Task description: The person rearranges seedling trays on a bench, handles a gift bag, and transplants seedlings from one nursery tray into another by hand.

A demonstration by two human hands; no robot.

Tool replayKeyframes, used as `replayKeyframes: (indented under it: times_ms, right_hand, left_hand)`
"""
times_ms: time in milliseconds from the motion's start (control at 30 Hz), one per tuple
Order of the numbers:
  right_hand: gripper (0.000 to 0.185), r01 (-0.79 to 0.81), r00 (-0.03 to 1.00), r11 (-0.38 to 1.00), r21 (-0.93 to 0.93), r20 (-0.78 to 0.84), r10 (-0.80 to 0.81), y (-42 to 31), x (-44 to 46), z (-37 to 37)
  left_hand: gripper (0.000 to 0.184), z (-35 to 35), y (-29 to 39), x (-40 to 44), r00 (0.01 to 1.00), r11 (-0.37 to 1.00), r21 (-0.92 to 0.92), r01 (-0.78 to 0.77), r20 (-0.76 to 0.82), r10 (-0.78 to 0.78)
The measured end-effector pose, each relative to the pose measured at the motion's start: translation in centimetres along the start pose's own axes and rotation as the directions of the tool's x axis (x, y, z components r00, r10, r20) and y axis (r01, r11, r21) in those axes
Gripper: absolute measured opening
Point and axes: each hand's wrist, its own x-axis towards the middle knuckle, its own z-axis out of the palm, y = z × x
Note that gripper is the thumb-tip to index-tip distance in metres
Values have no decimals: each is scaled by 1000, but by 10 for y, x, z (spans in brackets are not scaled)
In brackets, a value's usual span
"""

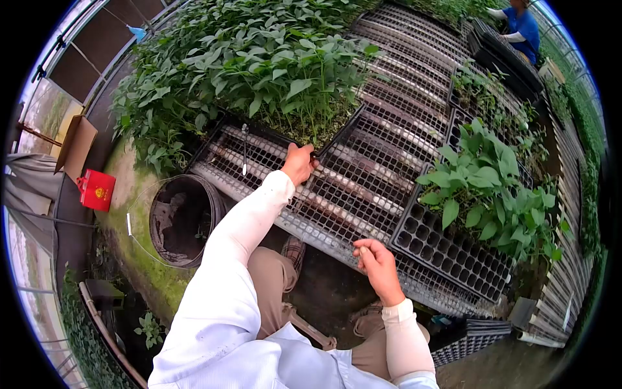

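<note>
My left hand [299, 163] grips the near corner of a black seedling tray [350, 129], its fingers closed over the rim. Tall green seedlings [311, 97] stand upright in that tray, and part of it is hidden under their leaves. Over the front edge of the wire-mesh bench, my right hand [378, 266] is held up with thumb and fingers drawn together; whatever is between them is too small to name. To its right lies another cell tray [447, 249] with bare cells in front and a leafy bunch of seedlings [486, 181] on it.
A thin metal tool [245, 150] rests on the mesh bench [363, 188] left of my left hand. A dark bucket [184, 220] with a wire handle and a red box [97, 190] stand at left. Stacked trays [470, 340] sit low right. A co-worker [521, 32] is at the far right.
</note>
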Motion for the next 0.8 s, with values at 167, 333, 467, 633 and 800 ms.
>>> replayKeyframes:
  times_ms: [167,333,467,633,800]
  right_hand:
    - [19,147,986,989,-21,-70,-148,11,12,-15]
    - [20,170,964,974,-148,-182,-196,13,25,-29]
    - [23,241,892,840,-486,-231,-389,33,56,-40]
    - [23,189,763,676,-712,-326,-558,21,92,-26]
    - [23,183,837,640,-746,-223,-500,23,102,-9]
  left_hand:
    - [33,-2,-46,-71,976,994,85,73,198,-88]
    - [26,-20,-86,-123,894,957,223,183,367,-257]
    - [25,-28,-92,-145,878,912,324,251,320,-356]
    - [19,-30,-96,-127,866,913,351,208,369,-339]
    - [16,-43,-98,-110,842,931,294,214,427,-329]
